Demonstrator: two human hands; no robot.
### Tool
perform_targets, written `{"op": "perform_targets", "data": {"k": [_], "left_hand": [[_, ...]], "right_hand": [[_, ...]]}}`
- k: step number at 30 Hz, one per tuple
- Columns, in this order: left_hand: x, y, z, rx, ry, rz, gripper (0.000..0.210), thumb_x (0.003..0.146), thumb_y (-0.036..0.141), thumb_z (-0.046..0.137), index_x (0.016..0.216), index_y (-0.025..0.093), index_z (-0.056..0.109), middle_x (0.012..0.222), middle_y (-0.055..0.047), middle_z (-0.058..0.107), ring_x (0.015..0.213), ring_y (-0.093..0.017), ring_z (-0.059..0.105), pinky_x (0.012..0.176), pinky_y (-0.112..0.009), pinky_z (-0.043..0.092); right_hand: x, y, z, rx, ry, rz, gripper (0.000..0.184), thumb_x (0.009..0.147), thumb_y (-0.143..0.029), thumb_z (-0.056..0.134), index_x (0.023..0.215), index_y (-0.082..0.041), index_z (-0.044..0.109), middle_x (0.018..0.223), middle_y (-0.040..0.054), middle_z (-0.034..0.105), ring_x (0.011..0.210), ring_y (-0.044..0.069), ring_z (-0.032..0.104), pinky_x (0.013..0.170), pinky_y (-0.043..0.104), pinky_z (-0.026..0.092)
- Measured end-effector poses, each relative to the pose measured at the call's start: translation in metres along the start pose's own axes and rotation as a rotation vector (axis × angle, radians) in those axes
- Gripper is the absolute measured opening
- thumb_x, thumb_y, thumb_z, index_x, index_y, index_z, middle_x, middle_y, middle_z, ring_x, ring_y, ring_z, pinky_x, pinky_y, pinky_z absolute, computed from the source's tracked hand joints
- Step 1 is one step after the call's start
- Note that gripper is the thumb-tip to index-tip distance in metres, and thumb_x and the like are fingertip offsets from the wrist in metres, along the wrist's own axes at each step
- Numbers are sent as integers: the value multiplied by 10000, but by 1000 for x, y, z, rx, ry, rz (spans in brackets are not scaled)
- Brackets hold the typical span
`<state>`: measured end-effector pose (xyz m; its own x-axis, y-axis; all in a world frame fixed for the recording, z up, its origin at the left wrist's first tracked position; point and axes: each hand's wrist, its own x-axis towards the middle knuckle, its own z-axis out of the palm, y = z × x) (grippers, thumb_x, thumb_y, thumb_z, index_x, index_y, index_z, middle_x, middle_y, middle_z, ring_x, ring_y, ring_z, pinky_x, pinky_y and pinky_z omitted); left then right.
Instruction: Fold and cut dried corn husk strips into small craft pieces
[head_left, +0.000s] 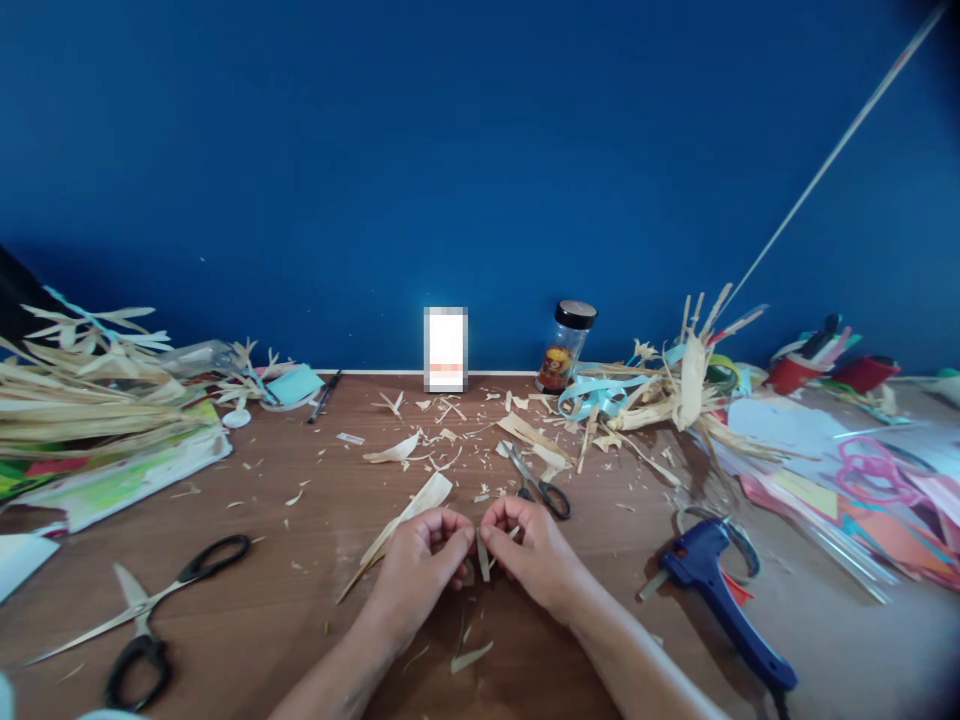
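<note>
Over the middle of the brown table, my left hand [427, 555] and my right hand [536, 555] meet with their fingertips almost touching. Thin strips of pale dried husk [484, 557] stick out from the pinched fingers of my right hand. The left thumb and fingers are pinched as well, right beside the husk; what is between them is hidden. A longer piece of husk [405, 515] lies behind my left hand. Just beyond my right hand rest small scissors [536, 482] with black handles.
Large scissors [142, 610] lie spread at the left, a blue glue gun [727, 600] at the right. Husk bundles [97, 400] are heaped far left. A black-lidded jar [564, 350] and light blue ribbon [604, 395] stand near the blue wall. Husk scraps litter the table.
</note>
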<state>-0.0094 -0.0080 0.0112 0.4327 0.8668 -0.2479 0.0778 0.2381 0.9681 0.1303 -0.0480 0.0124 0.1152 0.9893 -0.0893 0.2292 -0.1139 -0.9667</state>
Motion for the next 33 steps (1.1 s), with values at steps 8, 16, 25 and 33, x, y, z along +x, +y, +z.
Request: {"op": "perform_targets", "data": {"k": [8, 16, 25, 33], "left_hand": [[1, -2, -1, 25, -24, 12, 185, 716, 324, 574, 695, 142, 547, 513, 42, 518, 441, -73, 473, 423, -172, 388], [0, -2, -1, 38, -52, 31, 189, 730, 323, 561, 684, 141, 540, 506, 53, 487, 441, -64, 436, 426, -168, 372], [1, -1, 0, 20, -3, 15, 187, 714, 333, 570, 683, 151, 544, 495, 52, 490, 437, -76, 460, 420, -172, 382], [1, 0, 1, 52, -43, 20, 241, 735, 396, 538, 719, 157, 566, 492, 37, 525, 437, -88, 489, 423, -179, 402]], "right_hand": [[0, -3, 0, 4, -6, 4, 107, 737, -246, 541, 679, -157, 545, 520, -51, 456, 454, 64, 373, 418, 164, 287], [-1, -2, -1, -30, -23, -37, 123, 750, -262, 532, 693, -158, 565, 558, -43, 476, 492, 74, 395, 450, 174, 300], [0, 2, -1, -25, -6, -29, 133, 760, -273, 528, 698, -162, 569, 551, -41, 478, 465, 66, 400, 430, 169, 308], [3, 2, -1, 262, 76, 100, 195, 740, -354, 562, 728, -162, 529, 567, -46, 499, 436, 60, 418, 416, 170, 362]]}}
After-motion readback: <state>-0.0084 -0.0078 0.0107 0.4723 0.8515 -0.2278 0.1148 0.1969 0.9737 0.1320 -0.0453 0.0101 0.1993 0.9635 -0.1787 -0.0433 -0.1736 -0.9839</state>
